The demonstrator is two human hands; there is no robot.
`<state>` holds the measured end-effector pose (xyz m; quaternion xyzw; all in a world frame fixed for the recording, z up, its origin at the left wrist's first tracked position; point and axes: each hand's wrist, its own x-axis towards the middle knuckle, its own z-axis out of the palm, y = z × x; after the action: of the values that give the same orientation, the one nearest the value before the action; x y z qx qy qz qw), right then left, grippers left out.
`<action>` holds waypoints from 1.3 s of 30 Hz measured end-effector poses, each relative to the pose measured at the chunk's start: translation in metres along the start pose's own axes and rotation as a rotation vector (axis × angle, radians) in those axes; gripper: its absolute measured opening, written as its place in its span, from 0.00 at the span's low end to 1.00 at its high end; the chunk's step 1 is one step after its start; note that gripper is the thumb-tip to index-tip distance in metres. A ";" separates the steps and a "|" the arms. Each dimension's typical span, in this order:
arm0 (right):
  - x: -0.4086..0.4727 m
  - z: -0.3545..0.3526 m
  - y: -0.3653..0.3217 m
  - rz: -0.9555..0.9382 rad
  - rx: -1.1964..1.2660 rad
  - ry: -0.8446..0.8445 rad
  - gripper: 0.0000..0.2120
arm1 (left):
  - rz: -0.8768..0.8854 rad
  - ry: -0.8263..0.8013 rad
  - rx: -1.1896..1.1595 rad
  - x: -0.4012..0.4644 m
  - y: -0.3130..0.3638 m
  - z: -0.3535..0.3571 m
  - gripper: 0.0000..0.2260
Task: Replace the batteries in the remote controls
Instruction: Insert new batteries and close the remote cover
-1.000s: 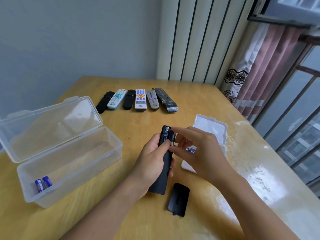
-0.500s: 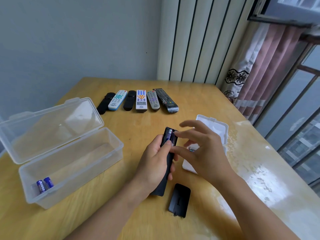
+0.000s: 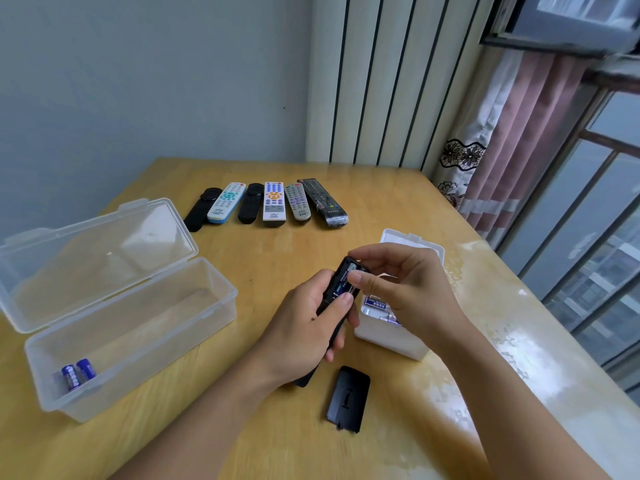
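The black remote sits at frame centre, back side up, battery compartment exposed with a battery visible inside. The left hand grips its body. The right hand pinches at the compartment, thumb pressing on the battery. The detached cover lies on the counter just below. A small white box of batteries stands right of the remote. At left, an open clear bin contains two batteries. Six remotes lie in a row at upper centre.
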<state>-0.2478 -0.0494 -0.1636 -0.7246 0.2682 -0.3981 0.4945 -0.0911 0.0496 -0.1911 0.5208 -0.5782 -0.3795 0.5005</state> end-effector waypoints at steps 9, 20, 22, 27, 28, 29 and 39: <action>-0.002 -0.008 -0.017 0.004 -0.147 -0.017 0.03 | -0.286 0.046 -0.282 0.006 0.001 -0.021 0.09; -0.039 0.016 -0.020 0.055 -0.913 -0.841 0.22 | -0.463 0.090 -0.431 0.003 0.001 -0.024 0.17; -0.039 0.015 -0.019 0.045 -0.935 -0.803 0.18 | -0.462 0.097 -0.445 0.004 0.001 -0.024 0.16; -0.031 0.016 -0.023 -0.254 -0.696 -0.485 0.07 | -0.498 0.078 -0.482 0.005 -0.001 -0.030 0.15; -0.029 0.014 -0.024 -0.274 -0.593 -0.354 0.06 | -0.520 0.047 -0.495 0.005 0.000 -0.030 0.15; -0.027 0.010 -0.024 -0.276 -0.521 -0.234 0.06 | -0.533 0.000 -0.508 0.004 0.002 -0.030 0.17; -0.015 -0.007 -0.003 -0.139 -0.376 -0.145 0.17 | -0.451 -0.276 -0.448 -0.005 0.007 -0.021 0.21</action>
<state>-0.2623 -0.0401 -0.1640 -0.8476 0.2508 -0.3208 0.3401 -0.0721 0.0571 -0.1809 0.4567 -0.4129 -0.6649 0.4230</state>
